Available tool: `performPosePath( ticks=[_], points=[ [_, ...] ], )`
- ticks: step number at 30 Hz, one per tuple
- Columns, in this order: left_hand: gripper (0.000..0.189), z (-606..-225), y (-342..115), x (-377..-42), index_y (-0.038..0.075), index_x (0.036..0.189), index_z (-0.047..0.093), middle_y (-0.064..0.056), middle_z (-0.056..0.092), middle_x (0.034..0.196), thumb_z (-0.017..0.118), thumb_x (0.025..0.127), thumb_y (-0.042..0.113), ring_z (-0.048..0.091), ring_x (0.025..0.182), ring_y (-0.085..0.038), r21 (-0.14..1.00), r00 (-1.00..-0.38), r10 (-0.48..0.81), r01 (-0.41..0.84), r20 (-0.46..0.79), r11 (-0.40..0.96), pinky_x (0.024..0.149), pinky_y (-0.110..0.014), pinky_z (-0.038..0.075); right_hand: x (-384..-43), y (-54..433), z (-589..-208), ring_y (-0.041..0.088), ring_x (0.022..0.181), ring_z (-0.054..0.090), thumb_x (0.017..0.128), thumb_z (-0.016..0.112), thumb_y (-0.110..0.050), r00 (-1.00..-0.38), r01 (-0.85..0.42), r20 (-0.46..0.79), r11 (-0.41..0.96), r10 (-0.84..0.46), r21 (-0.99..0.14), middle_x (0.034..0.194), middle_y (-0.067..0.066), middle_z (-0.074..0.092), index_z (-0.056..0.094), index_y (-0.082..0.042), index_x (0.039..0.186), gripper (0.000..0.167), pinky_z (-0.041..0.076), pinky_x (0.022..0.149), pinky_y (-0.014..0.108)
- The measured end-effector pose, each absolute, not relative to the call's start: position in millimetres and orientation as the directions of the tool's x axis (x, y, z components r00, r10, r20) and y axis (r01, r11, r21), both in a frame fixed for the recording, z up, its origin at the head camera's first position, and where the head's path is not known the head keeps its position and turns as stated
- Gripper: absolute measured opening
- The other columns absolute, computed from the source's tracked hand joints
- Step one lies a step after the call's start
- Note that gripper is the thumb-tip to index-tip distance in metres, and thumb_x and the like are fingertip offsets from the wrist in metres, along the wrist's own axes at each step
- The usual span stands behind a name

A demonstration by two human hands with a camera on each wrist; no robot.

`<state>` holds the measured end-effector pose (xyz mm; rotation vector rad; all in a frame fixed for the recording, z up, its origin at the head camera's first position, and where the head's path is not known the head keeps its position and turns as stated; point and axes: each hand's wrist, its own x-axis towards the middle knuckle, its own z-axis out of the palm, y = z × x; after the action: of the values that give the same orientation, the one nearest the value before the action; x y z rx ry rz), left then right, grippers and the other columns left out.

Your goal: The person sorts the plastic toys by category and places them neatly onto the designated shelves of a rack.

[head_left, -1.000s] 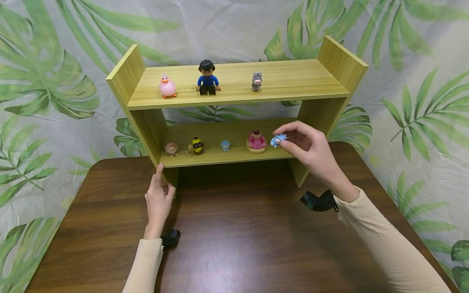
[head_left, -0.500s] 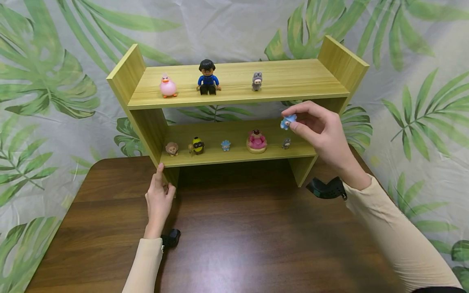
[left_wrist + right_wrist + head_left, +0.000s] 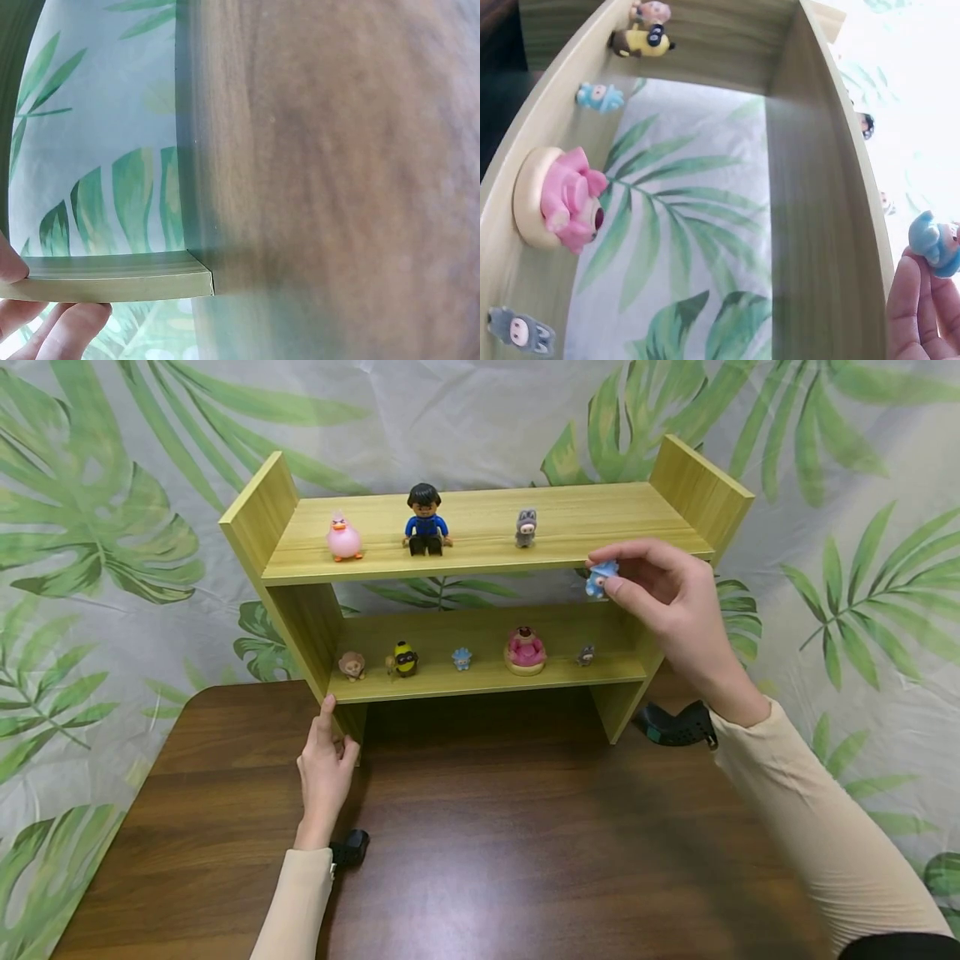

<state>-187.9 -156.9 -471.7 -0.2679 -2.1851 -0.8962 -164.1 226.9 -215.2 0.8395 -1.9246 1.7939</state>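
My right hand (image 3: 678, 610) pinches a small light-blue figurine (image 3: 602, 579) between thumb and fingertips, in front of the upper board's right end. The right wrist view has the same blue figurine (image 3: 935, 244) at its right edge. My left hand (image 3: 326, 772) holds the lower left side panel of the wooden shelf (image 3: 480, 568); in the left wrist view its fingers (image 3: 75, 330) lie on both sides of the panel (image 3: 127, 279). On the upper board are a pink duck (image 3: 344, 539), a black-haired doll in blue (image 3: 426, 522) and a grey figurine (image 3: 527, 528).
Along the lower board stand a brown figurine (image 3: 351, 666), a yellow-and-black figurine (image 3: 405, 658), another blue figurine (image 3: 462, 659), a pink bear (image 3: 525, 652) and a small grey figurine (image 3: 586, 654). The shelf stands on a brown table (image 3: 480, 827) before a leaf-patterned cloth (image 3: 465, 427).
My right hand has lifted the blue figurine up and to the right, from the lower board to the upper board's front edge. The small grey figurine has come into sight. My left hand stays put.
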Motion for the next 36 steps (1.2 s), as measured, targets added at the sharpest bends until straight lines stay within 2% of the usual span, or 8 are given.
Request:
performPosePath(
  ticks=[10,20,24,30,36],
  points=[
    [0.09,-471.9,-157.0,-187.8,0.04,0.149,0.02,-0.014,0.043,0.083,0.053,0.081,-0.01,0.036,0.057,-0.022,0.51,-0.692,-0.077,0.447,0.718,0.735,0.049,-0.041,0.033,-173.5,228.2,-198.9,0.024,0.09,0.059,0.085,0.06,0.009,-0.717,-0.696,0.691,0.031,-0.094,-0.718,0.1,0.019,0.064,0.066,0.006,0.102,0.018,0.048,0.076,0.024],
    [0.092,-472.6,-156.7,-188.4,0.042,0.149,0.02,-0.013,0.042,0.083,0.053,0.08,-0.01,0.036,0.057,-0.021,0.514,-0.692,-0.084,0.443,0.717,0.734,0.048,-0.041,0.032,-189.0,234.2,-187.6,0.022,0.09,0.057,0.087,0.059,0.008,-0.732,-0.681,0.675,0.098,-0.09,-0.725,0.103,0.014,0.064,0.066,0.005,0.104,0.019,0.047,0.078,0.022],
    [0.09,-472.5,-156.8,-188.0,0.042,0.149,0.02,-0.013,0.042,0.083,0.053,0.082,-0.009,0.036,0.057,-0.021,0.519,-0.698,-0.084,0.441,0.711,0.732,0.048,-0.041,0.033,-194.0,236.3,-185.3,0.019,0.088,0.057,0.088,0.058,0.007,-0.732,-0.679,0.673,0.185,-0.104,-0.71,0.103,0.012,0.064,0.066,0.004,0.105,0.02,0.047,0.076,0.022],
    [0.09,-472.4,-157.1,-187.7,0.041,0.149,0.021,-0.013,0.041,0.082,0.053,0.081,-0.009,0.037,0.057,-0.021,0.522,-0.701,-0.084,0.439,0.708,0.731,0.049,-0.042,0.033,-196.7,236.5,-182.5,0.018,0.088,0.058,0.09,0.058,0.001,-0.752,-0.636,0.648,0.393,-0.122,-0.665,0.104,0.007,0.063,0.065,0.001,0.109,0.02,0.047,0.076,0.021],
    [0.091,-472.7,-157.1,-188.7,0.042,0.148,0.02,-0.012,0.04,0.081,0.053,0.08,-0.01,0.036,0.057,-0.02,0.518,-0.697,-0.086,0.439,0.712,0.734,0.049,-0.042,0.033,-197.2,235.0,-180.6,0.014,0.088,0.061,0.091,0.059,0.001,-0.775,-0.601,0.62,0.45,-0.123,-0.661,0.103,0.005,0.062,0.065,0.001,0.109,0.019,0.048,0.075,0.019]
  ],
)
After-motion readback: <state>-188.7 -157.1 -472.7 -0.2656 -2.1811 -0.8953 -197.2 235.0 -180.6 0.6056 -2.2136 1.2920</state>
